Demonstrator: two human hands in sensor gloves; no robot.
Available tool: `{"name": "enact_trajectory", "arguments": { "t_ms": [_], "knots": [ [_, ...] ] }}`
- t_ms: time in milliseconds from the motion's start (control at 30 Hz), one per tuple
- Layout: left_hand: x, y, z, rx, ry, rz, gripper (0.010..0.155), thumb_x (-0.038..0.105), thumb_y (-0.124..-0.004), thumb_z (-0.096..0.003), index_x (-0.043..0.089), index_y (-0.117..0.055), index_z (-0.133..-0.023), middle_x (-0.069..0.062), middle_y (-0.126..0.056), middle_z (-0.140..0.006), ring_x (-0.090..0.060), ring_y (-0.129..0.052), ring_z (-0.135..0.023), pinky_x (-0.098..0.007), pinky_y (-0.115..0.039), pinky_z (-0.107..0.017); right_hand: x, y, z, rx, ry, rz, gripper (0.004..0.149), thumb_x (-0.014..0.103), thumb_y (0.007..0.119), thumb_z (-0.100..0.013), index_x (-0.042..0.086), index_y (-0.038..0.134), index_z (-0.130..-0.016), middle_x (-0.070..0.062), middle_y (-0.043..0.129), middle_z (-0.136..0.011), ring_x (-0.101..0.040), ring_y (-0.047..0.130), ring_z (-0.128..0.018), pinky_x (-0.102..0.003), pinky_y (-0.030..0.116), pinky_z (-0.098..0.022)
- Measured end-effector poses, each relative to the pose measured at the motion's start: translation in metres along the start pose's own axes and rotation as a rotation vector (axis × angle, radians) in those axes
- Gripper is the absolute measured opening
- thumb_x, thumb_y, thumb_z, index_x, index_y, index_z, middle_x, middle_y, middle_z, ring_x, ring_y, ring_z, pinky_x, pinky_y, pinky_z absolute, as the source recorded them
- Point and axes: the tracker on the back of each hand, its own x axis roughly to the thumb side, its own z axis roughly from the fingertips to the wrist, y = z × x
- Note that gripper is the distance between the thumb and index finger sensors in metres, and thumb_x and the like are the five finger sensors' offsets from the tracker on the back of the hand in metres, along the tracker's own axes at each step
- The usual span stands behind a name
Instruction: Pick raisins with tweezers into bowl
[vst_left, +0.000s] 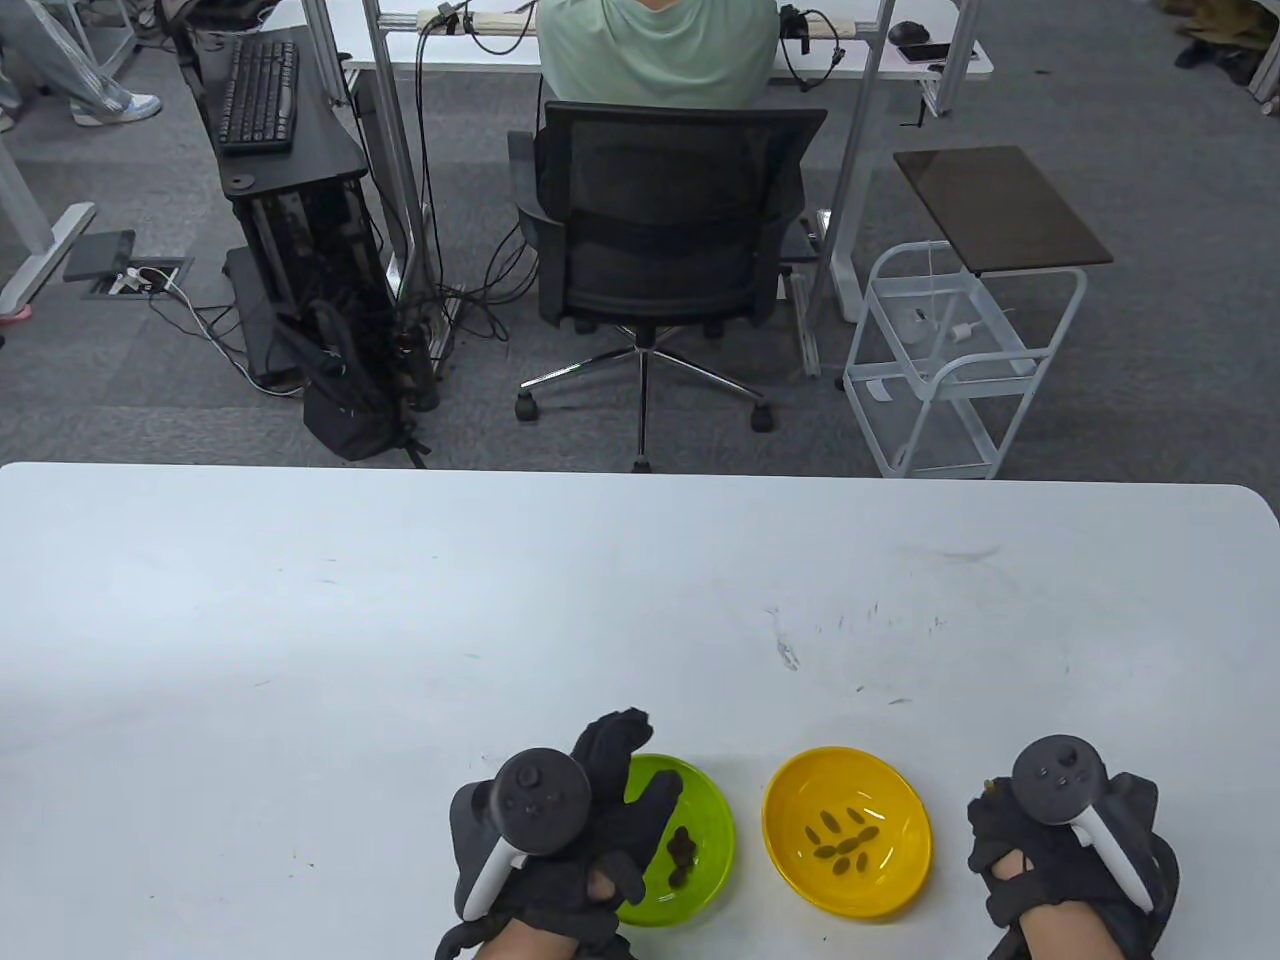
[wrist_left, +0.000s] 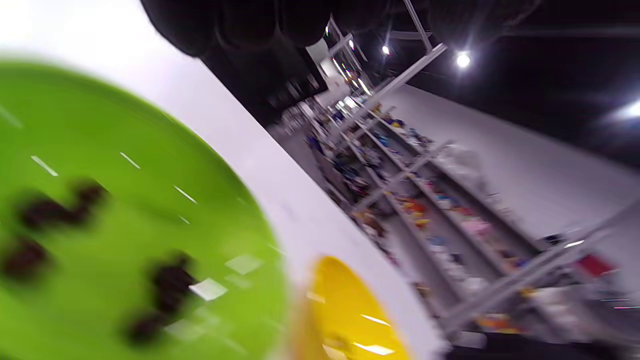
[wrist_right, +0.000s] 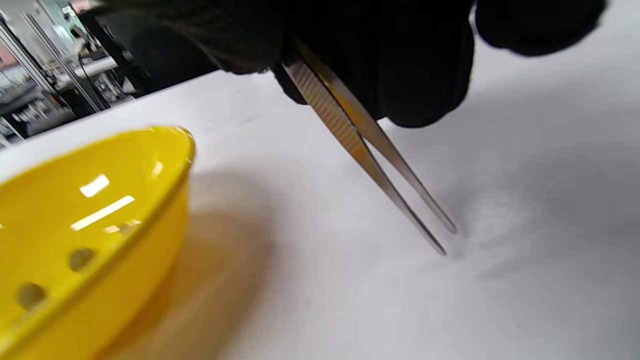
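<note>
A green bowl (vst_left: 714, 812) holds a few dark raisins (vst_left: 682, 852) near the table's front edge. A yellow bowl (vst_left: 850, 778) to its right holds several raisins (vst_left: 845, 843). My left hand (vst_left: 610, 810) lies over the green bowl's left rim with its fingers spread. The left wrist view shows the green bowl (wrist_left: 125, 165) and its raisins (wrist_left: 170, 285), blurred. My right hand (vst_left: 1040, 860) is right of the yellow bowl and pinches metal tweezers (wrist_right: 370, 145). Their tips (wrist_right: 447, 240) are slightly apart, empty, just above the table beside the yellow bowl (wrist_right: 75, 240).
The white table (vst_left: 400, 650) stretches far and left of the bowls, with faint scuff marks (vst_left: 880, 640) at the right. Beyond its far edge are an office chair (vst_left: 660, 230) and a white cart (vst_left: 950, 350).
</note>
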Motion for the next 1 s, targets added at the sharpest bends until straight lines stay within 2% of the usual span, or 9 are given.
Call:
{"name": "enact_trajectory", "arguments": {
  "t_ms": [167, 267, 400, 533, 767, 1000],
  "knots": [
    [0.002, -0.005, 0.001, -0.018, -0.086, 0.028, 0.07, 0.057, -0.068, -0.053, 0.026, -0.045, -0.112, -0.002, -0.048, -0.119, -0.04, -0.059, -0.112, -0.054, -0.061, -0.079, 0.006, 0.017, -0.008, -0.007, 0.025, 0.058, 0.045, 0.043, 0.082, -0.052, 0.017, 0.088, -0.089, -0.012, 0.088, -0.081, -0.035, 0.097, -0.053, -0.052, 0.081, -0.038],
    [0.002, -0.005, 0.002, -0.013, -0.092, 0.025, 0.07, 0.057, -0.068, -0.0533, 0.027, -0.045, -0.112, -0.002, -0.049, -0.119, -0.039, -0.059, -0.112, -0.054, -0.061, -0.079, 0.009, 0.028, -0.014, -0.143, -0.028, 0.04, 0.046, 0.042, 0.087, -0.048, 0.014, 0.091, -0.085, -0.012, 0.092, -0.073, -0.032, 0.099, -0.045, -0.051, 0.083, -0.035],
    [0.001, -0.005, 0.002, -0.008, -0.094, 0.02, 0.069, 0.057, -0.068, -0.0534, 0.027, -0.046, -0.112, -0.002, -0.049, -0.119, -0.04, -0.057, -0.112, -0.054, -0.059, -0.08, 0.008, 0.039, -0.019, -0.21, -0.023, 0.063, 0.048, 0.043, 0.091, -0.046, 0.014, 0.091, -0.084, -0.01, 0.093, -0.071, -0.029, 0.1, -0.042, -0.049, 0.084, -0.034],
    [0.0, -0.003, 0.002, 0.005, -0.087, 0.017, 0.069, 0.056, -0.067, -0.0536, 0.026, -0.046, -0.112, -0.003, -0.049, -0.118, -0.04, -0.057, -0.112, -0.054, -0.059, -0.08, 0.008, 0.047, -0.021, -0.219, 0.0, 0.153, 0.047, 0.045, 0.093, -0.045, 0.017, 0.09, -0.083, -0.007, 0.092, -0.073, -0.027, 0.099, -0.044, -0.047, 0.084, -0.033],
    [-0.003, 0.0, 0.002, 0.004, -0.087, 0.048, 0.067, 0.055, -0.066, -0.0544, 0.027, -0.046, -0.112, -0.002, -0.049, -0.118, -0.04, -0.056, -0.112, -0.054, -0.058, -0.08, 0.01, 0.049, -0.02, -0.217, 0.032, 0.168, 0.047, 0.046, 0.091, -0.046, 0.019, 0.088, -0.085, -0.007, 0.09, -0.075, -0.027, 0.098, -0.045, -0.047, 0.084, -0.032],
    [-0.008, 0.003, 0.0, 0.006, -0.076, 0.045, 0.066, 0.054, -0.066, -0.0546, 0.028, -0.047, -0.112, -0.001, -0.05, -0.118, -0.036, -0.056, -0.114, -0.058, -0.057, -0.08, 0.005, 0.029, -0.011, -0.219, 0.022, 0.006, 0.055, 0.05, 0.085, -0.049, 0.019, 0.08, -0.094, -0.012, 0.077, -0.092, -0.032, 0.097, -0.058, -0.049, 0.082, -0.036]
  ]
}}
